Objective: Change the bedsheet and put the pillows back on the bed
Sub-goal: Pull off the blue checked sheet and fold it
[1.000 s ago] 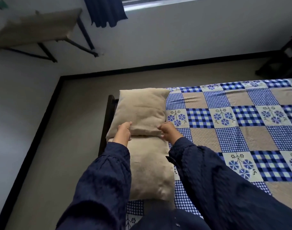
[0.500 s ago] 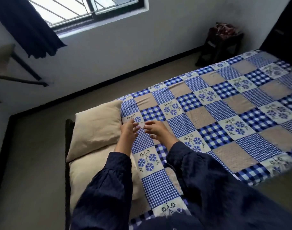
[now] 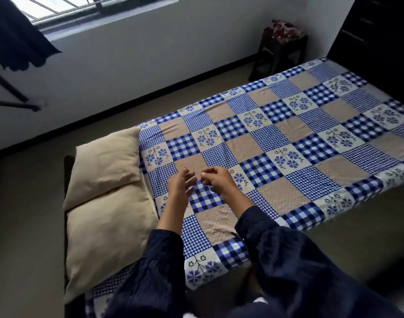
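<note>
A blue, white and tan checked bedsheet with flower squares covers the bed. Two beige pillows lie at the bed's left end: the far pillow overlaps the near pillow. My left hand hovers over the sheet just right of the pillows, fingers spread and relaxed, holding nothing. My right hand hangs beside it with fingers loosely curled, fingertips close to the left hand's, also holding nothing. Dark blue sleeves cover both forearms.
A dark bed frame edge shows left of the pillows. A dark stool with red cloth stands by the far wall. A dark wardrobe rises at the right. A wall shelf bracket and dark curtain hang at the left.
Both hands left the far pillow and moved right over the sheet. The view swung right and up, bringing most of the bed into view.
</note>
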